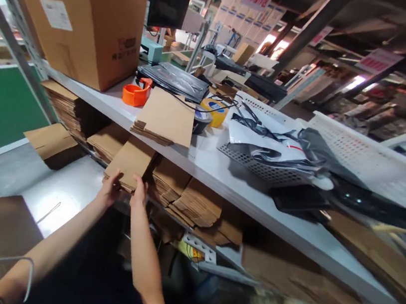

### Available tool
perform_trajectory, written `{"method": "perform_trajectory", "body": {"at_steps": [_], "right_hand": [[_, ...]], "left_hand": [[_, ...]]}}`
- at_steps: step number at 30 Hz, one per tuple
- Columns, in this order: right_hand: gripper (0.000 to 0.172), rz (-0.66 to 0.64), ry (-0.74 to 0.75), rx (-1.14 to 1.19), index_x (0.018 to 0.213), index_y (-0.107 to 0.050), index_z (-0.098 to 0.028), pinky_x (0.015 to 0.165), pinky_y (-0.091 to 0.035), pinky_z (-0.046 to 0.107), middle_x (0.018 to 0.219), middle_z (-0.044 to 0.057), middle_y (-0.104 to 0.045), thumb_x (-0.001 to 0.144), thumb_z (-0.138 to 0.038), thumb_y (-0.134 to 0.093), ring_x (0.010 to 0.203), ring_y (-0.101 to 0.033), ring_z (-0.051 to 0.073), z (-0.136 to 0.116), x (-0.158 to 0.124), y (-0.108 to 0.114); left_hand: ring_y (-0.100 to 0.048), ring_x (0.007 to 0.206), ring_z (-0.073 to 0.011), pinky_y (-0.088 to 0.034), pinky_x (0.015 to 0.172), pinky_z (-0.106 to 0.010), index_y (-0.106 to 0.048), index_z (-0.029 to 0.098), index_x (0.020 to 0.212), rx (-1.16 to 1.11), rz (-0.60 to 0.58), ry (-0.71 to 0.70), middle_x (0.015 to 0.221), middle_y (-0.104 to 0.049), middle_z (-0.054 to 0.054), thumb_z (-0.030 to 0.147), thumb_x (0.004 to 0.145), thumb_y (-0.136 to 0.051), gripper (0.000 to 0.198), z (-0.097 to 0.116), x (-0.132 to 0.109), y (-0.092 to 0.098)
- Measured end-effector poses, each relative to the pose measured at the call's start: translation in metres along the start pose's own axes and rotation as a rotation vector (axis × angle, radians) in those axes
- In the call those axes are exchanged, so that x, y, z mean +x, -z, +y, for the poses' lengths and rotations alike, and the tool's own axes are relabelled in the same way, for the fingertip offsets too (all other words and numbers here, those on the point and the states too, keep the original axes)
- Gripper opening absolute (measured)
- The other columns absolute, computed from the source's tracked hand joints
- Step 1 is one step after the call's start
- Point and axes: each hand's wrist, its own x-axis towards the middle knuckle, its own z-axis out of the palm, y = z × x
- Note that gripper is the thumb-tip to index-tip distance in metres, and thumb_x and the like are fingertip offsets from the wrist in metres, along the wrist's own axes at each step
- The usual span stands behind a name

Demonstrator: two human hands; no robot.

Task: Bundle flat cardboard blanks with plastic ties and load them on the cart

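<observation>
Both of my hands grip the near end of a stack of flat brown cardboard pieces (132,159) at the opening of the shelf under the white top. My left hand (110,189) has its fingers curled round the stack's left corner, thumb on top. At the right corner, my right hand (139,191) holds it the same way. The far end of the stack reaches beneath the shelf top. To its right, more flattened cardboard stacks (198,201) fill the lower shelf. Another cardboard stack (168,114) lies on the top just above.
On the white shelf top (201,162) are a large carton (75,13), an orange tape dispenser (136,92), a yellow tape roll (214,112) and a white basket (261,168) of plastic bags. A metal surface (56,202) with a loose cardboard flap (50,141) lies left.
</observation>
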Motion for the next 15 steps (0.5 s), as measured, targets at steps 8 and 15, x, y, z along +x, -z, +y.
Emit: {"method": "perform_trajectory", "body": {"at_steps": [8,15], "right_hand": [[0.055,-0.049,0.016,-0.038,0.122,-0.06,-0.023,0.108,-0.055,0.036,0.125,0.002,-0.078,0.07,-0.029,-0.078,0.121,-0.07,0.021,0.006,-0.004,0.001],[0.048,-0.011,-0.044,-0.141,0.118,-0.061,-0.02,0.102,-0.057,0.037,0.123,0.006,-0.077,0.076,-0.034,-0.077,0.111,-0.071,0.02,0.022,0.021,0.019]], "left_hand": [[-0.073,0.078,-0.0138,-0.063,0.076,-0.022,-0.068,0.02,0.103,-0.261,0.053,-0.031,0.089,-0.076,-0.001,0.009,0.084,-0.068,0.022,-0.005,0.008,-0.014],[-0.074,0.088,-0.0189,-0.064,0.082,-0.028,-0.068,0.021,0.105,-0.116,0.035,-0.057,0.091,-0.077,-0.002,0.018,0.084,-0.069,0.022,-0.02,0.032,-0.009]]}}
